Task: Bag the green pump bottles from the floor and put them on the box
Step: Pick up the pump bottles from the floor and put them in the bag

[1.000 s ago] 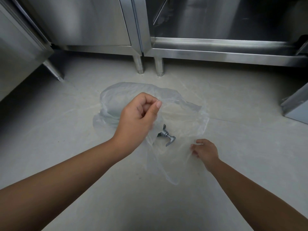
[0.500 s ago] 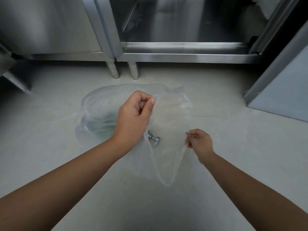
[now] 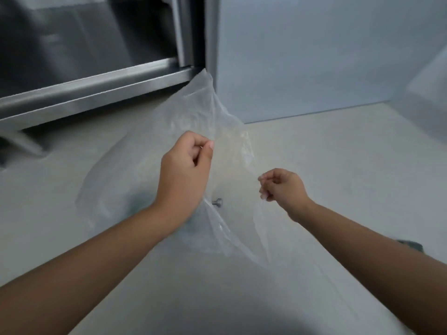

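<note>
A clear plastic bag [image 3: 191,110] hangs between my two hands above the grey floor. My left hand [image 3: 186,170] pinches the bag's upper edge between thumb and fingers. My right hand [image 3: 281,187] pinches the opposite edge, lower and to the right. A pump bottle sits inside the bag: its grey pump head [image 3: 217,203] shows through the opening, and a blurred green body [image 3: 142,204] shows through the plastic beside my left wrist. The rest of the bottle is hidden by my left hand and forearm.
A stainless steel cabinet [image 3: 96,83] with a low rail fills the upper left. A pale blue-grey panel [image 3: 302,56] stands upright at the upper right. A small dark object [image 3: 411,245] lies on the floor behind my right forearm.
The view has swung to the right, so the steel cabinet now sits at the left and the pale panel fills the right. Both hands have lifted the bag higher, keeping their pinch on its edges.
</note>
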### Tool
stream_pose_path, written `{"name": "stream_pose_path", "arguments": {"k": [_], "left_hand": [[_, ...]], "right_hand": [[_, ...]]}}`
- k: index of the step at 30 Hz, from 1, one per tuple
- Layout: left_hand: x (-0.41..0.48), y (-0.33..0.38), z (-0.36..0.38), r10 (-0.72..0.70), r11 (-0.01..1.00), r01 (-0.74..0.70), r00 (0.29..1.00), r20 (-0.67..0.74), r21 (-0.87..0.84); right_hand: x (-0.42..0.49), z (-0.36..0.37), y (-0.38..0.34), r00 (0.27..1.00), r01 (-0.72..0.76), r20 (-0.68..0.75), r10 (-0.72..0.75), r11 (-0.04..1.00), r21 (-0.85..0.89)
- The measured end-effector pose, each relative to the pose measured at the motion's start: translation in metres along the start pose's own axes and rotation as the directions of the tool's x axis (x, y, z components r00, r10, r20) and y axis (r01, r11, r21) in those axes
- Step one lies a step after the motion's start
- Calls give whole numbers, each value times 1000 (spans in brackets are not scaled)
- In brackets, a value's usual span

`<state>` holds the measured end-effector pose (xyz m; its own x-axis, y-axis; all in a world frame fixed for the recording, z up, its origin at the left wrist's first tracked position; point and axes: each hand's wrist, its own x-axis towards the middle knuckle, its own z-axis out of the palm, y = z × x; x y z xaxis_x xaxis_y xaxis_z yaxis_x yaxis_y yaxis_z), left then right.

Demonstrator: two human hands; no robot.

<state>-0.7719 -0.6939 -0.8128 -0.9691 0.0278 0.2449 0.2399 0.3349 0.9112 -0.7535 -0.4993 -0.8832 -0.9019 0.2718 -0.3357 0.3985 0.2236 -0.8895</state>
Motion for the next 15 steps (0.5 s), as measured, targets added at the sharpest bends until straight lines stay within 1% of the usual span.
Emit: {"name": "stream_pose_path", "arguments": {"k": [4,7,9,11,13,15], "left_hand": [[-17,25,50,39,997,-27,984,176,-66],[-28,40,88,57,993,-30,967,249,-114],[-35,51,113,61,990,-22,958,281,-139],[-42,61,139,59,987,-14,959,278,-159],[-49,66,163,51,988,-14,969,242,-153],[-60,66,185,16,988,15,980,198,-152]], "right_hand": [[-21,-77,15,991,-45,-127,42,999,-17],[-27,-129,32,972,-82,-226,70,996,-45],[-25,-158,42,960,-107,-268,76,989,-103],[-22,-184,50,954,-115,-290,71,984,-139],[-21,-204,58,962,-109,-266,68,983,-145],[-26,-220,73,970,-114,-230,82,985,-131]]}}
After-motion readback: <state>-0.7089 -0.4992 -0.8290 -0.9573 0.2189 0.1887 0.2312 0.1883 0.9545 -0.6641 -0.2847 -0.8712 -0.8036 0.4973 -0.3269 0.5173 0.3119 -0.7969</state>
